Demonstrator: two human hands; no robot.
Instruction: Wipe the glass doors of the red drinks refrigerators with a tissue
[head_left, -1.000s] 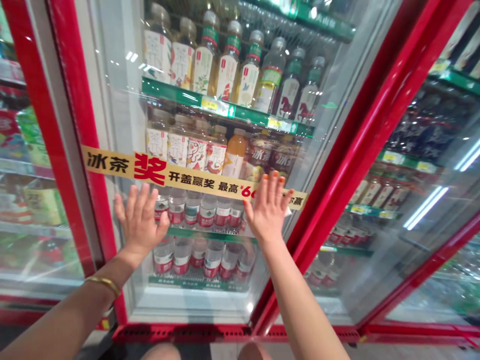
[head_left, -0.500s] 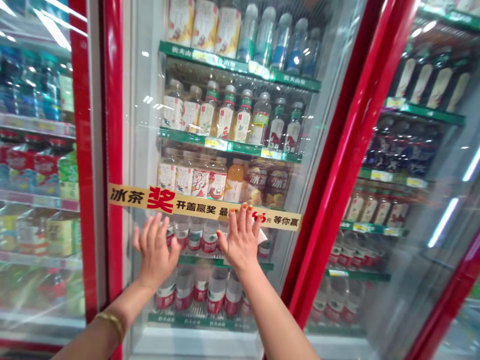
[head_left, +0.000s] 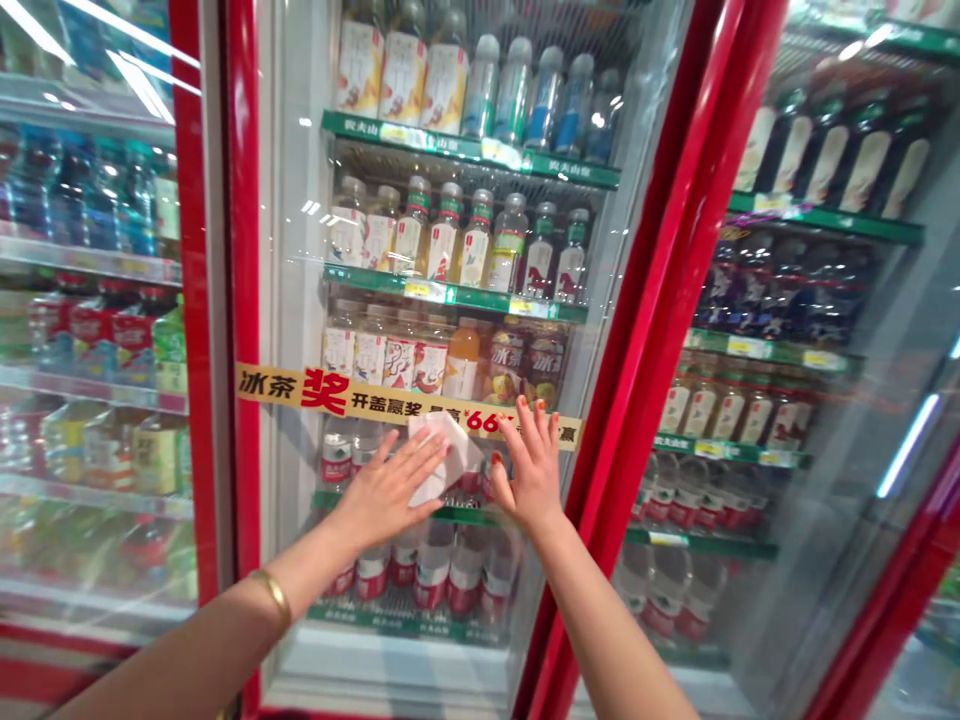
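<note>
Against the glass door [head_left: 300, 300] of a drinks fridge, my left hand [head_left: 394, 482] holds a white paper tissue [head_left: 442, 455] under its outstretched fingers. The tissue partly covers a yellow promotional strip [head_left: 367, 400] that runs across the glass. To the right, my right hand [head_left: 532, 470] has its fingers spread, with nothing seen in it. Its fingertips overlap the right end of the strip. A bracelet [head_left: 271, 598] circles my left wrist. Behind the glass, bottles [head_left: 450, 240] stand on several green-edged shelves.
A red door frame [head_left: 637, 400] rises at a slant on the right. Another red frame [head_left: 241, 250] stands on the left. Packed fridge sections flank the door, with dark bottles [head_left: 832, 150] on the right and cartons [head_left: 135, 335] on the left.
The white tissue was mostly hidden behind my right hand and now lies under my left. My left hand has moved right onto it. My right hand has shifted right, and the view has shifted slightly.
</note>
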